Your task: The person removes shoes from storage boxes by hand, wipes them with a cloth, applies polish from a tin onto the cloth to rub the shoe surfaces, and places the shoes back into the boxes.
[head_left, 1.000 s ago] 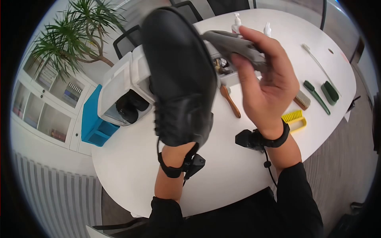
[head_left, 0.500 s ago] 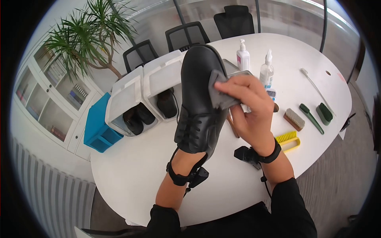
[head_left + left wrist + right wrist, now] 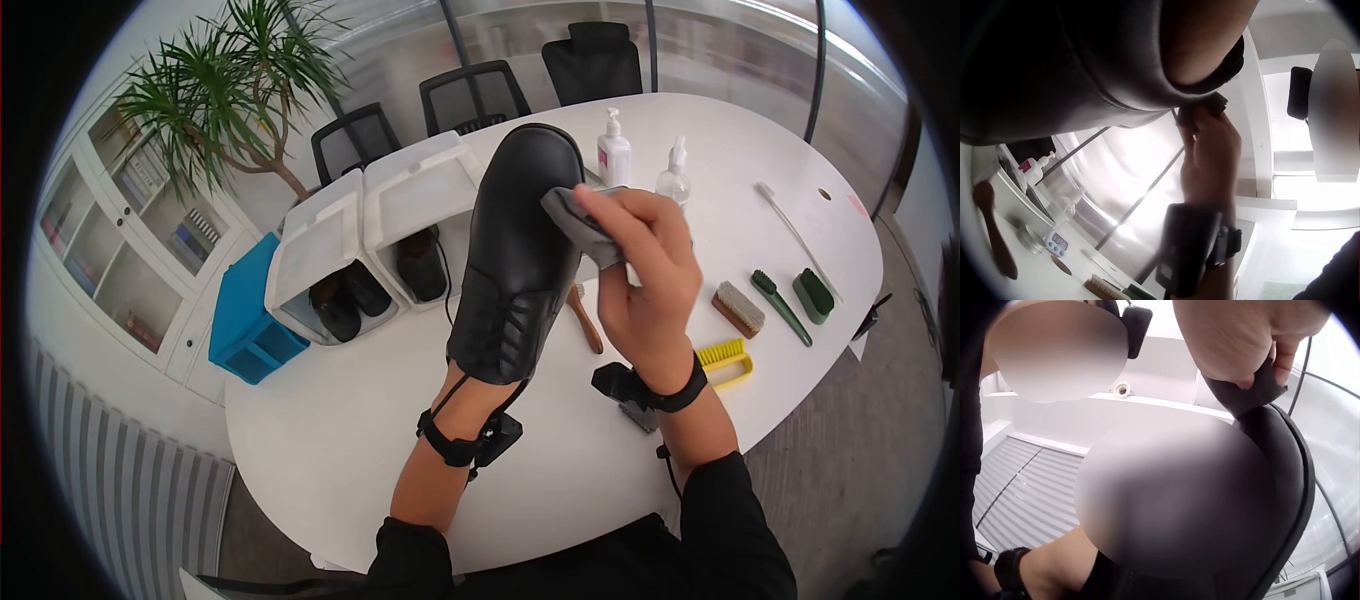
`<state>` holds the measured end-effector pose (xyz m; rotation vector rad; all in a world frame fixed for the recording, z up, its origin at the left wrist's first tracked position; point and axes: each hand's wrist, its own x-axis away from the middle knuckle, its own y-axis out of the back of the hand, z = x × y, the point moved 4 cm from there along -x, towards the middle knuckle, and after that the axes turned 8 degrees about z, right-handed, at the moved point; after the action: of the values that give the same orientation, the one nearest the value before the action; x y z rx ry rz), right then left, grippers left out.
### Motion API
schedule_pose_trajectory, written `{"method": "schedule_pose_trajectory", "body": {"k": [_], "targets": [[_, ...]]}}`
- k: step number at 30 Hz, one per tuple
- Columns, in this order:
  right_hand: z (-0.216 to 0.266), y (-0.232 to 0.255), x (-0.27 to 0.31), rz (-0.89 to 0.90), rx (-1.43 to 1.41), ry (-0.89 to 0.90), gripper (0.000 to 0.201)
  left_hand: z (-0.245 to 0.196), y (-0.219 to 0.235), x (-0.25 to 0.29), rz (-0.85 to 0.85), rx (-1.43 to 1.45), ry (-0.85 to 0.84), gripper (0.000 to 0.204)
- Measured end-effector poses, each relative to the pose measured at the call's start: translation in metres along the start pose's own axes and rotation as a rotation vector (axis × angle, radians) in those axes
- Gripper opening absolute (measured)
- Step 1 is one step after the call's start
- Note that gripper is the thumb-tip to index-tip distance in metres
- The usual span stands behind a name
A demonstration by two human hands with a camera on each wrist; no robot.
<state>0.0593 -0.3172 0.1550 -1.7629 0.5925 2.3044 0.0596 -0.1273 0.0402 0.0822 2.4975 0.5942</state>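
Observation:
A black lace-up shoe [image 3: 515,230] is held up over the table, toe pointing away, fitted over my left hand [image 3: 472,402]. Only the wrist end of that hand shows at the shoe's opening; its fingers are hidden inside. My right hand [image 3: 652,280] pinches a folded grey cloth [image 3: 585,228] between thumb and fingers. The cloth lies against the right side of the shoe's toe area. In the right wrist view the cloth [image 3: 1250,394] hangs from the fingertips, at the shoe's edge. The left wrist view shows the shoe [image 3: 1104,56] from its opening.
Clear-front boxes [image 3: 320,235] with shoes stand at the left beside a blue holder [image 3: 245,320]. On the white table [image 3: 330,450] are a wooden-handled brush [image 3: 585,320], yellow brush [image 3: 725,362], several other brushes, a pump bottle [image 3: 613,150] and spray bottle [image 3: 674,175].
The shoe has come down from close to the camera, and the cloth, first held off to its right, now lies against the toe. My right hand has shifted slightly over the last half second.

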Motion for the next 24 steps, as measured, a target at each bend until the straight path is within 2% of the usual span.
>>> {"method": "schedule_pose_trajectory", "body": {"k": [2,5,8,11,12,13,14,15,17,18,20,21,23,24], "targets": [[-0.001,-0.007,0.002,0.086,0.021,0.022,0.056,-0.019,0.003,-0.015,-0.031,0.169,0.067,0.054],[0.004,-0.021,0.007,0.160,-0.033,0.052,0.054,-0.038,0.007,-0.026,-0.067,0.167,0.021,0.055],[0.006,-0.022,0.007,0.246,-0.059,0.052,0.054,-0.020,0.011,-0.027,-0.050,0.075,0.061,0.054],[0.005,-0.010,0.002,0.164,-0.078,0.029,0.055,-0.011,0.010,-0.020,-0.059,0.209,0.096,0.055],[0.002,-0.004,0.002,0.102,-0.001,0.035,0.058,-0.004,0.011,-0.015,-0.057,0.211,0.099,0.055],[0.002,-0.002,0.001,0.106,0.001,0.029,0.058,-0.002,0.014,-0.010,-0.033,-0.088,0.031,0.054],[0.001,0.004,-0.001,0.028,-0.001,-0.006,0.059,-0.001,0.013,-0.005,-0.007,-0.385,-0.040,0.054],[-0.001,0.009,-0.001,-0.051,-0.001,-0.041,0.060,0.002,0.012,-0.001,0.001,-0.380,-0.039,0.054],[-0.007,0.009,-0.001,-0.061,0.021,-0.041,0.061,0.002,0.007,0.001,0.101,-0.350,-0.009,0.051],[-0.009,0.006,-0.002,-0.038,0.020,-0.036,0.062,-0.002,0.005,0.001,0.105,-0.348,-0.008,0.051],[-0.011,-0.002,0.000,0.010,-0.011,-0.036,0.062,-0.016,0.003,-0.003,0.020,-0.376,-0.120,0.047],[-0.010,-0.002,0.000,0.010,-0.012,-0.034,0.062,-0.019,0.002,-0.007,0.019,-0.377,-0.120,0.047],[-0.005,-0.009,-0.001,0.181,0.013,0.004,0.060,-0.020,0.003,-0.015,0.007,-0.120,-0.028,0.045],[-0.002,-0.011,-0.001,0.243,0.006,0.000,0.059,-0.026,0.003,-0.018,0.004,-0.121,-0.026,0.045]]}}
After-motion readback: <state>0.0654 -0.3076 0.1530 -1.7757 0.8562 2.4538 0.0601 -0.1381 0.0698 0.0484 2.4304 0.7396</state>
